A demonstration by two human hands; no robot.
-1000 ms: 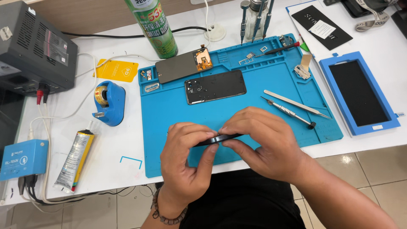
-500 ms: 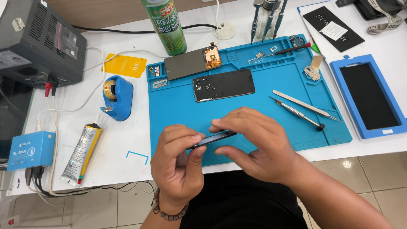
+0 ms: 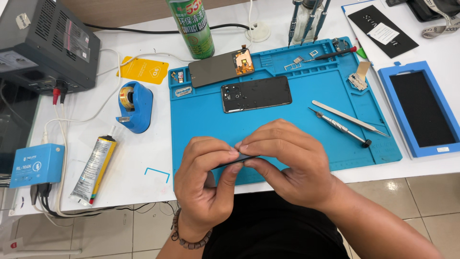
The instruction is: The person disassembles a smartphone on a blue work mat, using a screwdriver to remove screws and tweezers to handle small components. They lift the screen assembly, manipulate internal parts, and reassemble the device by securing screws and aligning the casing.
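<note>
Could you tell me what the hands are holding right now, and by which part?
Both hands, left hand and right hand, pinch a thin dark flat part edge-on, one grip at each end, above the blue mat.

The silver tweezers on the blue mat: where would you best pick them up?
Grip the tweezers by their wider closed end at the upper left, coming from above. They lie flat, the sharp tip points lower right, and the screwdriver sits close on the near side.
</note>
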